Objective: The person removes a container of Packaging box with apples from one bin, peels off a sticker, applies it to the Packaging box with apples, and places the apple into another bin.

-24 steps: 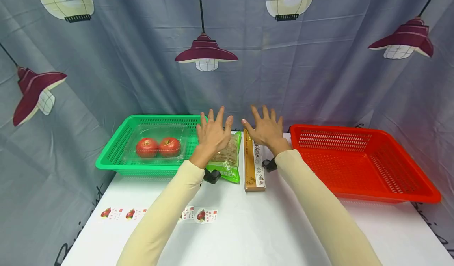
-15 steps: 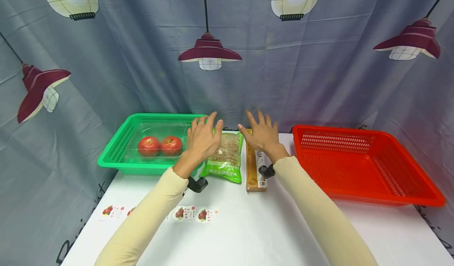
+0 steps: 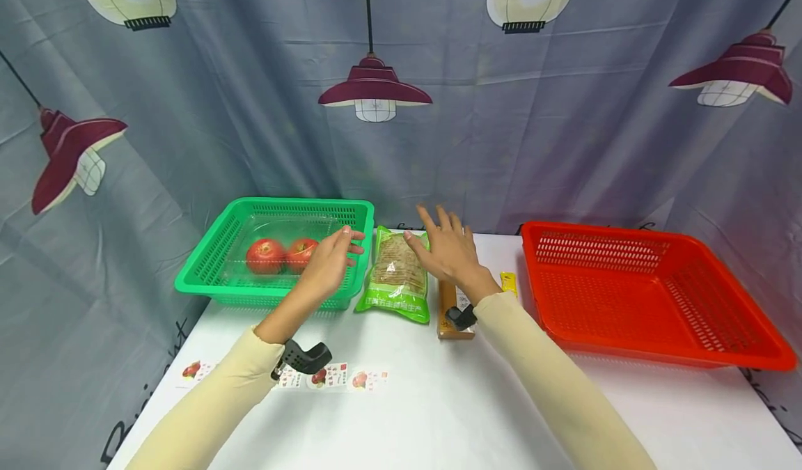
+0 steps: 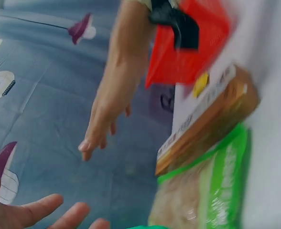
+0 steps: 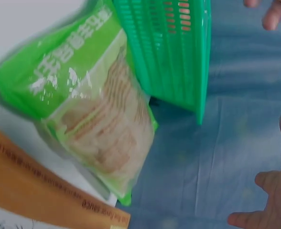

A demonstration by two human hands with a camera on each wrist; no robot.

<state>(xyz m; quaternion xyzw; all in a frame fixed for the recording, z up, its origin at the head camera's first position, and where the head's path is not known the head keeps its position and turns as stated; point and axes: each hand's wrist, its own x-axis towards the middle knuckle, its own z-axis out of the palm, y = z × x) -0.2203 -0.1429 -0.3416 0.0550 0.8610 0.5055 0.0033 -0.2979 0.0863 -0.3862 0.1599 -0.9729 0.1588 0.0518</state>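
My left hand (image 3: 331, 257) hovers by the right side of the green basket (image 3: 216, 292), turned with its thumb side up and its fingers pointing right. It holds nothing. My right hand (image 3: 447, 251) is spread with straight fingers above the long pasta box (image 3: 452, 327), partly hiding it. Between the hands lies a green-edged clear bag of dried noodles (image 3: 397, 275), touched by neither in the head view. The right wrist view shows the bag (image 5: 102, 119) beside the basket wall (image 5: 174, 62). Inside the green basket a clear plastic box (image 3: 253, 230) covers two apples (image 3: 266, 256).
On the right stands a red basket (image 3: 601, 317). A small yellow packet (image 3: 509, 282) lies between it and the pasta box. A strip of apple-printed stickers (image 3: 328, 376) lies on the white table (image 3: 426, 414), partly behind the left forearm. A grey curtain (image 3: 438, 157) hangs behind.
My left hand has moved left and toward me, and has turned thumb-up. My right hand has shifted slightly left and down, uncovering the yellow packet. The bag and box lie as before.
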